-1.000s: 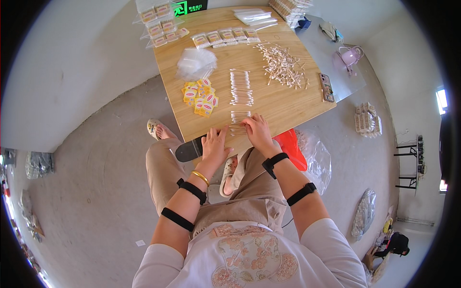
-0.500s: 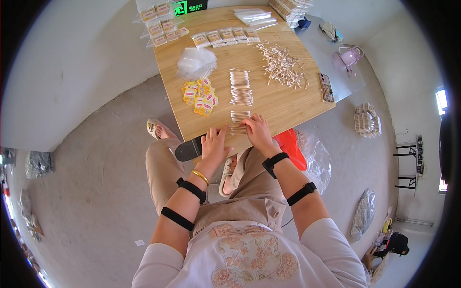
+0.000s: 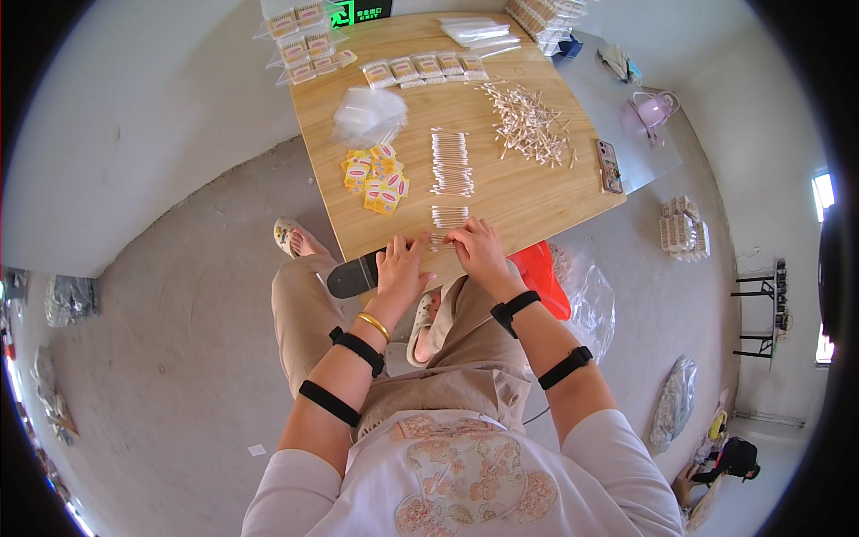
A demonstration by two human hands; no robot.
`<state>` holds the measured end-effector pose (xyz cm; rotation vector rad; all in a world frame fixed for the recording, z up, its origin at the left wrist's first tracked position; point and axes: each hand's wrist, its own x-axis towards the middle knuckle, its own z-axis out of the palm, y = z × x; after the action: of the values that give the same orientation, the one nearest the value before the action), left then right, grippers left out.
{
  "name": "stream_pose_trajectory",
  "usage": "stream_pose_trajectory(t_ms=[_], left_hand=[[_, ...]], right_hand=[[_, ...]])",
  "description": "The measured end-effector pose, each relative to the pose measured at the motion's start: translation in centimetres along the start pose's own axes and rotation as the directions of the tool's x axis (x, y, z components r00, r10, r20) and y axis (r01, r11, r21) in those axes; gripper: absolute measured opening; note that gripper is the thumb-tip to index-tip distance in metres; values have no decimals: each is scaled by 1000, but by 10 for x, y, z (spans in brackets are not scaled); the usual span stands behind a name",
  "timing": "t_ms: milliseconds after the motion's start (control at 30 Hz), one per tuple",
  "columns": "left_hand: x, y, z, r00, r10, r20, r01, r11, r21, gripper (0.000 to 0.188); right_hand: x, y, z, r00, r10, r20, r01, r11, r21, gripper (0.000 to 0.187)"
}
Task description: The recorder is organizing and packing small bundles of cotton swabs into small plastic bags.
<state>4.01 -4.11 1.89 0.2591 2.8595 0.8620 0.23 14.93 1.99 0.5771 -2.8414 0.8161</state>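
At the near edge of the wooden table [image 3: 519,210], a small group of cotton swabs [image 3: 439,242] lies between my hands. My left hand [image 3: 402,267] has its fingers at the group's left ends, while my right hand [image 3: 479,252] closes on the right ends with bent fingers; the fingertips partly cover the swabs. Just beyond lies a short row of swabs [image 3: 450,216], and behind that a longer row [image 3: 452,163]. A loose heap of swabs [image 3: 530,125] spreads to the right. Yellow-and-white cards [image 3: 376,179] lie to the left, below a stack of clear bags [image 3: 370,117].
Filled swab packs [image 3: 425,68] line the table's far side, with more packs [image 3: 304,43] stacked at the far left. A phone [image 3: 609,166] rests by the right edge. A red bag [image 3: 542,277] hangs below the table, and a black rounded object [image 3: 352,277] juts out beside my left hand.
My hands have stayed in nearly the same place. The fingers have drawn slightly closer round the small swab group, and less of it shows. The view has shifted a little.
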Motion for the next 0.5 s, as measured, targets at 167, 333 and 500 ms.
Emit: stream_pose_trajectory(t_ms=[167, 333, 500], left_hand=[[1, 0, 1, 1000, 8, -6, -8, 1000, -6, 84], [0, 0, 0, 1000, 14, -10, -14, 1000, -4, 85], [2, -1, 0, 1000, 8, 0, -8, 1000, 10, 86]], right_hand=[[-4, 1, 2, 999, -39, -4, 39, 999, -23, 12], [-1, -3, 1, 1000, -11, -27, 12, 1000, 13, 12], [0, -1, 2, 999, -17, -29, 16, 1000, -16, 13]])
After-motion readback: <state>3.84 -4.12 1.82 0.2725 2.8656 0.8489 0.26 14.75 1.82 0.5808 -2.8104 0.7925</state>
